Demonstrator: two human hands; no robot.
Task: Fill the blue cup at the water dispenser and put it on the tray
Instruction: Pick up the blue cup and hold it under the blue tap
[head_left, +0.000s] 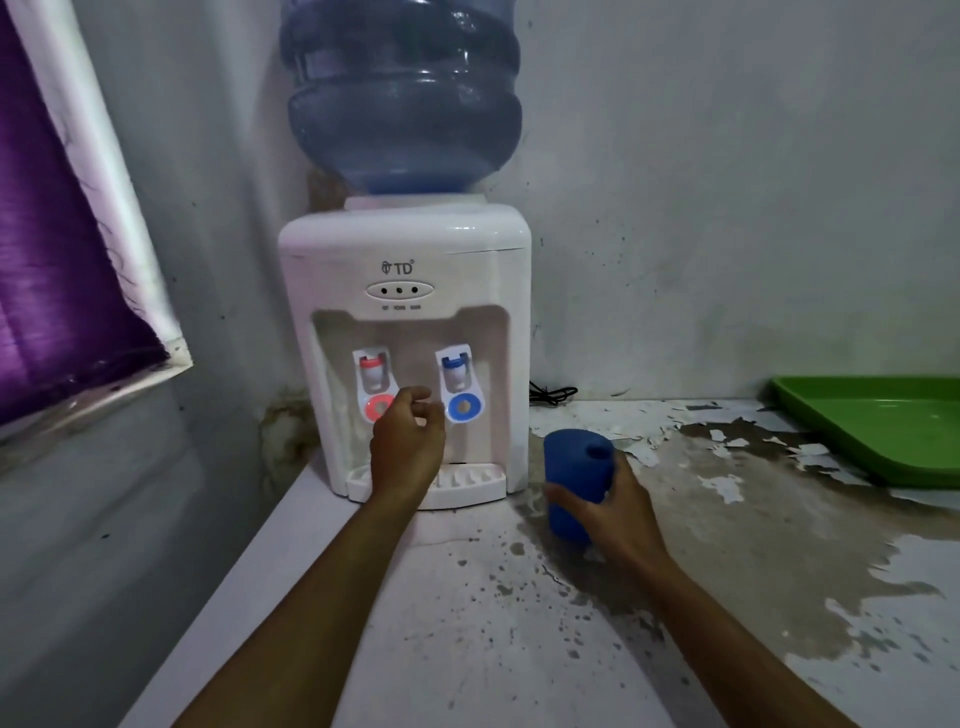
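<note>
A white water dispenser (405, 249) with a large blue bottle (402, 98) on top stands at the back of the counter. It has a red tap (375, 387) on the left and a blue tap (460, 387) on the right. My right hand (613, 512) grips the blue cup (574, 486), tilted, just to the right of the dispenser's drip grate (467, 478). My left hand (408, 441) is raised between the two taps, fingers loosely curled, holding nothing. The green tray (878, 426) lies at the far right of the counter.
The counter (519, 623) has peeling, stained paint. A black cable (553, 393) lies behind the dispenser on the right. A window with a purple curtain (57, 249) fills the left wall. The counter's left edge runs diagonally below the dispenser.
</note>
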